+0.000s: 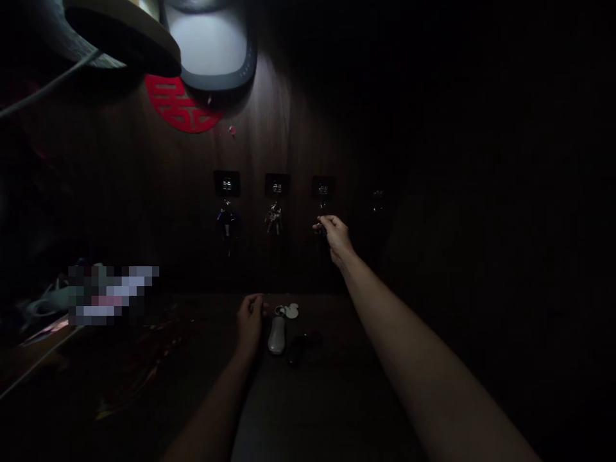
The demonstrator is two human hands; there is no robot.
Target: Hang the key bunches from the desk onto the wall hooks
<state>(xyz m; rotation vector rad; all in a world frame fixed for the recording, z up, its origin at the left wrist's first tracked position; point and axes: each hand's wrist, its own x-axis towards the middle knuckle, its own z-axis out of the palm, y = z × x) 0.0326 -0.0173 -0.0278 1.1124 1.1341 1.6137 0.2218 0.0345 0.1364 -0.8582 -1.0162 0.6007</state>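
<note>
My right hand (335, 235) is raised to the third wall hook (323, 189), its fingers pinched just beneath it. A small dark thing shows at the fingertips, too dim to name. My left hand (251, 312) rests on the dark surface with its fingers curled; whether they hold anything is hidden. Close by its fingertips lies a key ring (280, 311) with a pale, rounded tag (291, 312). Below that ring is a grey, pear-shaped fob (276, 337), and a black fob (295, 351) lies to its right.
Bunches of keys (274, 219) and a dark key set (228, 222) hang from two hooks at left. A fourth hook (378, 194) is at right. A lit lamp (206, 48) and a red paper-cut (185, 112) are above. Blurred clutter and a cable (45, 362) lie at left.
</note>
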